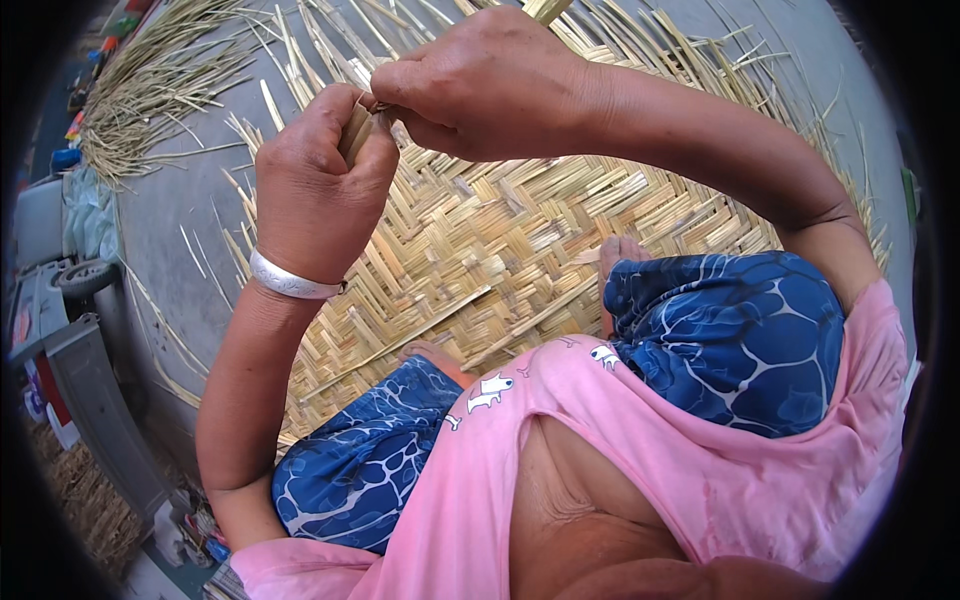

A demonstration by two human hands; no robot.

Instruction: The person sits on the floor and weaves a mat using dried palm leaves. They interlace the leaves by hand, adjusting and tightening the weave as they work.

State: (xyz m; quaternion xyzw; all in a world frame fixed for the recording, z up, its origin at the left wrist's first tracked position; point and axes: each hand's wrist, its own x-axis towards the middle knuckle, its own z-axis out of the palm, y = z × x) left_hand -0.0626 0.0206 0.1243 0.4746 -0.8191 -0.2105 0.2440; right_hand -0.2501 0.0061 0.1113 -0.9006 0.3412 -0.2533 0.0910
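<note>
An outdoor weaving spot is shown — a half-woven bamboo mat (520, 240) is spread on bare concrete ground (170, 210), with loose split strips (150, 90) heaped alongside.

The person's left hand (318, 190) is raised with fingers curled into a loose fist, a silver bangle at the wrist. The right hand (480, 85) meets it from the right, fingertips pinched together against the left fingers, forearm bent across.
</note>
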